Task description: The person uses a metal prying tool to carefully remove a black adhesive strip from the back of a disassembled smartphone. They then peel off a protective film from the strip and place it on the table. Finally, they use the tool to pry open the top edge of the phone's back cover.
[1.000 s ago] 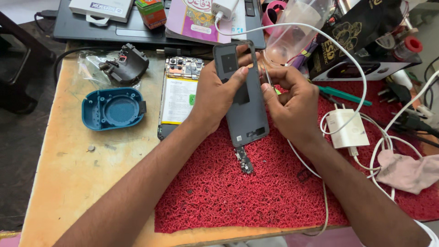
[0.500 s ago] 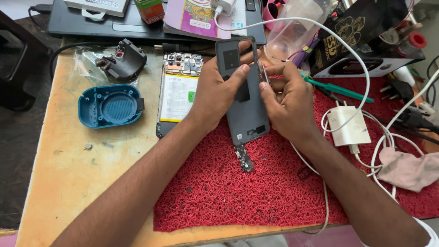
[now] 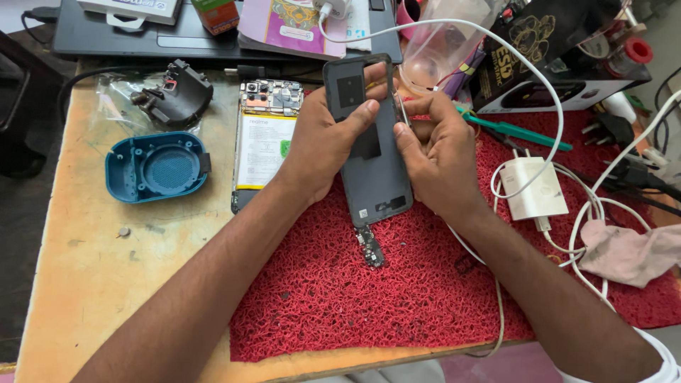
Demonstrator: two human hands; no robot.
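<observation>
Dark grey, flat plastic phone back cover (image 3: pixel 369 142), raised over the red looped mat (image 3: pixel 369 298) beside the opened phone with its yellow-labelled battery (image 3: pixel 262 145). Left hand (image 3: pixel 323 138) gripping its left edge, thumb across the face; right hand (image 3: pixel 440 152) pinching the right edge. Probably light, thin, slightly flexible, easily cracked; best held by the long edges.

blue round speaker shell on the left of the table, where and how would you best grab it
Probably best pinched on its raised rim, coming from above. The blue speaker shell lies flat on the wooden table with its open side up, so the thin wall gives thumb and finger an inside and an outside face. Its left edge is freest; a black part lies behind it, an opened phone to its right.
</observation>
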